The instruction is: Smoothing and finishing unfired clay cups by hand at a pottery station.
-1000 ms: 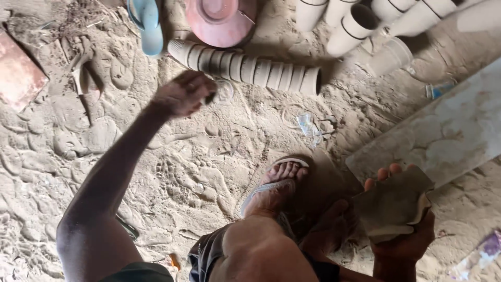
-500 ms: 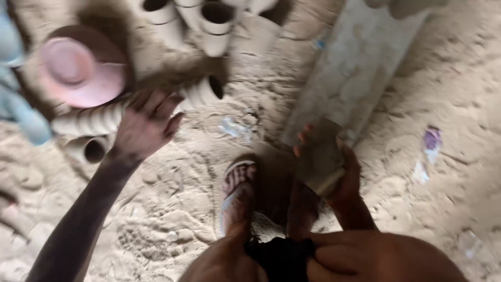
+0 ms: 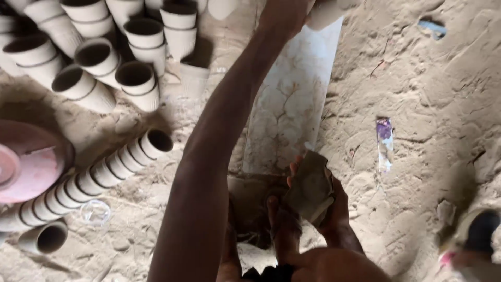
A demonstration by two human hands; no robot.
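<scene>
My right hand (image 3: 334,209) is closed around a flat grey lump of clay (image 3: 310,187), held low just above my foot (image 3: 284,230) at the near end of a pale marbled slab (image 3: 289,104). My left arm stretches up across the slab's left edge. My left hand (image 3: 284,15) is at the top edge of the view, touching a pale clay cup (image 3: 327,11). Its fingers are cut off, so its grip is hidden.
Several upright clay cups (image 3: 99,57) crowd the top left. A nested row of cups (image 3: 104,172) lies on the sand beside a pink bowl (image 3: 26,167). A purple scrap (image 3: 385,137) lies right of the slab, and a blurred dark object (image 3: 477,235) sits bottom right.
My left hand has left the lying row of cups and reached far forward to the slab's far end. The right hand still holds the grey lump. The view has swung.
</scene>
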